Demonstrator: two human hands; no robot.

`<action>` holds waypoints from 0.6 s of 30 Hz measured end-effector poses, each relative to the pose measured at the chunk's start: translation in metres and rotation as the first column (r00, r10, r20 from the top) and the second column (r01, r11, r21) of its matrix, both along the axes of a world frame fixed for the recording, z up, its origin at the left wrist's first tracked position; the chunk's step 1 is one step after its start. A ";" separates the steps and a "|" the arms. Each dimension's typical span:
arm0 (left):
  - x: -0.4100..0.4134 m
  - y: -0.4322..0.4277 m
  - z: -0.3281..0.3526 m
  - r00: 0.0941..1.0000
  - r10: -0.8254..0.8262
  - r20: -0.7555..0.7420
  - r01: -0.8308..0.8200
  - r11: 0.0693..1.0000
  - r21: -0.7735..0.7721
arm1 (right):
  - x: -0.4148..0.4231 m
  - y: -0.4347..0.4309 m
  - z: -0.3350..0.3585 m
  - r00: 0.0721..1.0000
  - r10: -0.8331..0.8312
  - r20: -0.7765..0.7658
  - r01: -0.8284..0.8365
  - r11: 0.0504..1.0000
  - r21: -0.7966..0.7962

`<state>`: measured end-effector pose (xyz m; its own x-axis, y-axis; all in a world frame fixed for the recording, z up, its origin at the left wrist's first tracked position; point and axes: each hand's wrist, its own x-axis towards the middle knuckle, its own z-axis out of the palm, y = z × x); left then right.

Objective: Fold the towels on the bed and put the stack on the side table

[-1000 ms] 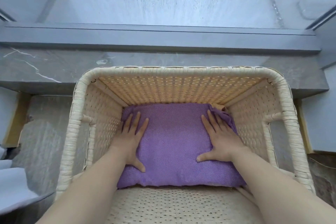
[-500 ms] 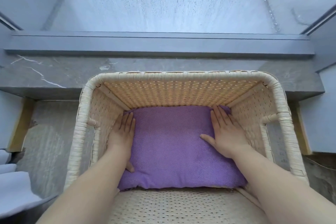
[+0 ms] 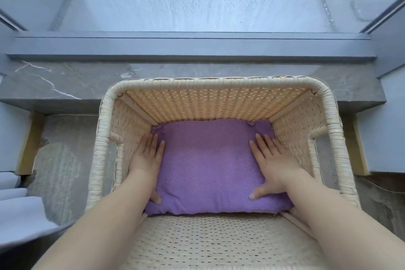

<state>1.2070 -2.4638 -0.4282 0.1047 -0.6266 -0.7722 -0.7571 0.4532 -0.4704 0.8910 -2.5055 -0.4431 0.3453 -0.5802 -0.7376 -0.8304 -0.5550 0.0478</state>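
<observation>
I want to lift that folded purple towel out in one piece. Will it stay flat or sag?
The purple towel is probably soft: its edges look puffy and rumpled. Lifted by one side it would likely droop and unfold. With the left hand and right hand flat on it, sliding both underneath seems safer.

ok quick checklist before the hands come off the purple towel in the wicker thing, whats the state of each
1. Purple towel lies flat inside the wicker table: ok.
2. Left hand is flat on the towel's left edge, not gripping: ok.
3. Right hand is flat on the right side, fingers spread: ok.
4. Towel edges square: not ok, the far right corner looks bunched against the weave.
5. Towel clear of the near rim: ok, its near edge sits on the woven base.
6. More than one towel in the stack: cannot tell, only the top purple layer shows.
</observation>
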 end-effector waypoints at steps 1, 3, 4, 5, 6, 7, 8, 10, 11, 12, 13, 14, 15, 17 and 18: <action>0.000 0.004 0.002 1.000 -0.015 0.021 0.015 1.000 0.011 | -0.001 0.006 0.005 0.998 0.032 -0.047 -0.031 0.999 0.015; 0.001 0.010 0.000 0.998 -0.032 0.057 0.032 0.999 0.009 | -0.001 0.015 0.011 0.987 0.088 -0.135 -0.085 0.996 0.028; 0.001 0.012 -0.003 0.997 -0.034 0.062 0.035 0.999 -0.002 | -0.001 0.019 0.012 0.977 0.120 -0.178 -0.116 0.993 0.028; 0.001 0.013 -0.006 0.997 -0.042 0.067 0.044 0.999 -0.016 | 0.001 0.023 0.011 0.965 0.145 -0.220 -0.143 0.989 0.026; 0.000 0.014 -0.011 0.996 -0.046 0.073 0.049 0.998 -0.031 | 0.001 0.026 0.009 0.955 0.156 -0.253 -0.156 0.988 0.018; 0.000 0.015 -0.016 0.995 -0.050 0.087 0.054 0.998 -0.045 | 0.002 0.027 0.005 0.949 0.155 -0.274 -0.160 0.987 0.005; 0.000 0.015 -0.021 0.993 -0.054 0.105 0.060 0.997 -0.052 | 0.003 0.028 0.001 0.946 0.150 -0.286 -0.159 0.987 -0.008; 0.001 0.017 -0.029 0.985 -0.091 0.149 0.099 0.994 -0.047 | 0.005 0.028 -0.007 0.944 0.148 -0.296 -0.161 0.987 -0.023; 0.000 0.018 -0.031 0.980 -0.114 0.163 0.122 0.992 -0.042 | 0.005 0.027 -0.011 0.943 0.147 -0.297 -0.162 0.987 -0.026; 0.000 0.018 -0.033 0.980 -0.125 0.154 0.133 0.990 -0.038 | 0.005 0.027 -0.012 0.942 0.149 -0.301 -0.165 0.986 -0.030; 0.000 0.019 -0.033 0.978 -0.137 0.159 0.146 0.988 -0.045 | 0.006 0.026 -0.012 0.937 0.152 -0.315 -0.170 0.985 -0.032; 0.000 0.019 -0.032 0.980 -0.135 0.145 0.143 0.989 -0.043 | 0.006 0.026 -0.010 0.933 0.156 -0.324 -0.173 0.985 -0.025; -0.002 0.018 -0.027 0.985 -0.116 0.126 0.122 0.992 -0.044 | 0.007 0.027 -0.005 0.930 0.157 -0.332 -0.172 0.985 -0.015; -0.007 0.017 -0.010 0.997 -0.052 0.065 0.056 0.997 -0.054 | 0.009 0.027 0.011 0.936 0.129 -0.326 -0.134 0.991 0.009; -0.009 0.018 0.000 1.000 0.000 0.002 0.001 0.997 -0.078 | 0.009 0.028 0.022 0.951 0.096 -0.295 -0.094 0.995 0.022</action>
<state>1.1982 -2.4461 -0.4279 0.1057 -0.6849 -0.7209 -0.7560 0.4156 -0.5057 0.9003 -2.4779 -0.4216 0.1650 -0.5492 -0.8193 -0.7232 -0.6322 0.2781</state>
